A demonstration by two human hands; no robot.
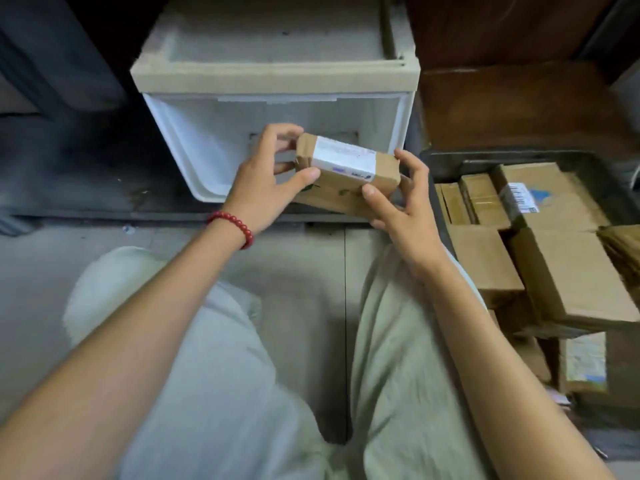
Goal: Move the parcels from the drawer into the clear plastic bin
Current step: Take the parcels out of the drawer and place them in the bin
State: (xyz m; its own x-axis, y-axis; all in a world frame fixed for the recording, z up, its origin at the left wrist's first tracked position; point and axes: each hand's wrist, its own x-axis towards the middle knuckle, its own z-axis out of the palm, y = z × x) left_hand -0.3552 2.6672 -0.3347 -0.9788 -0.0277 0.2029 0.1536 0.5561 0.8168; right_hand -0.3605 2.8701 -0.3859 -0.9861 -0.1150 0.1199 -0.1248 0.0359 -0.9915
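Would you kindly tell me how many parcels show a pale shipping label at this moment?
3: the held parcel, between left hand and right hand by the drawer; a far parcel in the bin; a near parcel at lower right, label blurred. Other labels may be hidden.

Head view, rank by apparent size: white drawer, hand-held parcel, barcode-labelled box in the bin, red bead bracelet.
1. white drawer, clearly largest
2-3. held parcel and barcode-labelled box: look about alike, and they may not be equally near the camera, so not ranked
4. red bead bracelet, smallest
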